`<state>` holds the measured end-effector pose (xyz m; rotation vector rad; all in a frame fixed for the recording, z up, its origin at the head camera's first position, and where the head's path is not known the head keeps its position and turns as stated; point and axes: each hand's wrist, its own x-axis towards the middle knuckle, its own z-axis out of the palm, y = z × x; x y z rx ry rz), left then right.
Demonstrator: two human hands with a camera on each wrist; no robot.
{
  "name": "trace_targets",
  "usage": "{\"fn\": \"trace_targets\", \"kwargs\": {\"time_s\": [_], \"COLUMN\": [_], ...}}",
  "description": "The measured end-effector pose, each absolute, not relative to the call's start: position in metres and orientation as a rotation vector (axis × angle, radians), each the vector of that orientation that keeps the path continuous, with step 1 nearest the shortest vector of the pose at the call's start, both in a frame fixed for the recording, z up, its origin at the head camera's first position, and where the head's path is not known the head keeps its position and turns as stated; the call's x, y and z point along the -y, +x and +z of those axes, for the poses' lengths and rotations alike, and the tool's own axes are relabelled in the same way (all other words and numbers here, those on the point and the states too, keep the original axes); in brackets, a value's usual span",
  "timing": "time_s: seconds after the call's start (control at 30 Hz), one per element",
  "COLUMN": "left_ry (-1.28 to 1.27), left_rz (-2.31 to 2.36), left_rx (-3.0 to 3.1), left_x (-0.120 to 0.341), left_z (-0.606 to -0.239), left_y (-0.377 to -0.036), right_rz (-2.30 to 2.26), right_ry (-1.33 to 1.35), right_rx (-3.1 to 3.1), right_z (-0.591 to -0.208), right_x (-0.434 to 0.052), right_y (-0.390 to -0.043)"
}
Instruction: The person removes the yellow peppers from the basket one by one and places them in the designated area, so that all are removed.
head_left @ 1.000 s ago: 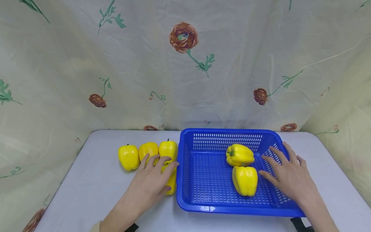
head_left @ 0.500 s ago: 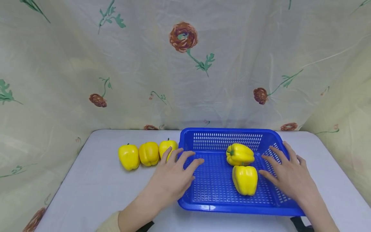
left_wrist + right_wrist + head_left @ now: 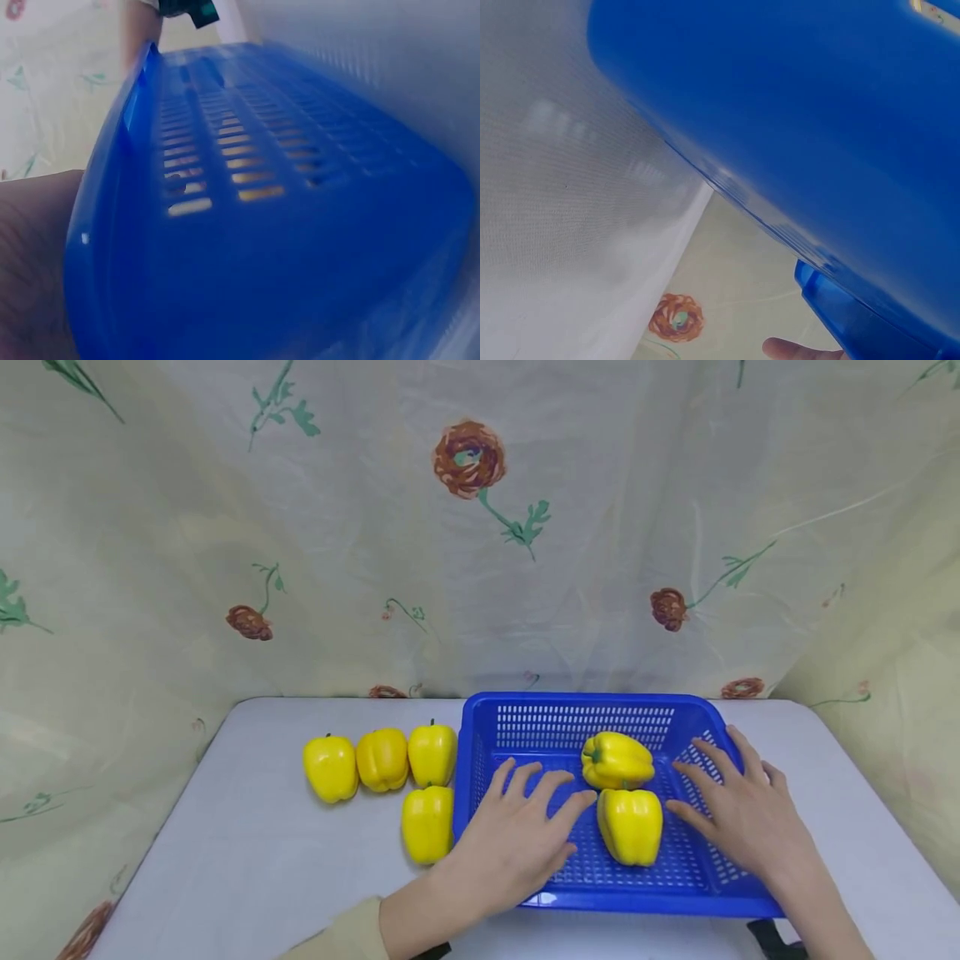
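Observation:
A blue plastic basket (image 3: 498, 695) with slotted walls sits on the table. Two yellow bell peppers lie inside at its right: one on its side (image 3: 617, 760), the other nearer the front (image 3: 630, 828). My left hand (image 3: 517, 839) reaches over the basket's left front part, fingers spread and slightly bent, holding nothing; its fingertips come close to the front pepper. At the right wall my right hand (image 3: 750, 814) lies across the rim, with thumb and some fingers inside, spread and relaxed, and no pepper held. Both wrist views mostly show the basket's outer wall (image 3: 262, 262).
Several more yellow bell peppers stand on the white table left of the basket: a row of three, with the leftmost pepper (image 3: 331, 768) at its end, and one pepper (image 3: 427, 825) in front. A flower-patterned curtain (image 3: 337, 527) hangs behind the table.
My left hand has moved right, from over the front table pepper, across the basket's left rim, toward the peppers inside. That table pepper shows again. My right hand has stayed in place.

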<state>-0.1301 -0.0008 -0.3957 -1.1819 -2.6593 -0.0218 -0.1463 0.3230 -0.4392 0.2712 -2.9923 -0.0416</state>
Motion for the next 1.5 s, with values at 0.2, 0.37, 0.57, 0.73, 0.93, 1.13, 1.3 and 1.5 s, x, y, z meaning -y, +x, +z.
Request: {"fn": "trace_targets", "kwargs": {"time_s": [0.2, 0.37, 0.57, 0.73, 0.93, 1.13, 1.3, 1.5], "left_ry": [-1.212, -1.238, -1.229, -1.261, -1.314, -1.378, -1.397, -1.385], "left_rz": [-0.026, 0.017, 0.068, 0.130, 0.149, 0.146, 0.211, 0.239], "left_rx": [2.646, 2.665, 2.658, 2.723, 2.817, 2.903, 2.918, 2.863], "left_x": [-0.016, -0.029, -0.044, -0.053, -0.066, -0.074, -0.075, -0.074], "left_z": [-0.398, -0.401, -0.403, -0.403, -0.403, -0.402, -0.404, -0.405], "left_y": [-0.134, -0.135, -0.135, -0.137, -0.145, -0.148, -0.148, -0.147], "right_rz": [-0.048, -0.039, -0.040, -0.044, -0.051, -0.050, -0.055, -0.045], "right_ry": [0.279, 0.282, 0.273, 0.275, 0.276, 0.266, 0.267, 0.269], "right_rx": [2.978, 2.985, 2.987, 2.986, 2.999, 3.004, 3.002, 3.000], "right_z": [-0.438, -0.439, -0.439, -0.438, -0.439, -0.439, -0.439, -0.440], "right_x": [-0.324, -0.323, -0.322, -0.321, -0.322, -0.325, -0.325, -0.324], "right_y": [-0.147, -0.147, -0.147, -0.149, -0.147, -0.146, -0.146, -0.147]}}
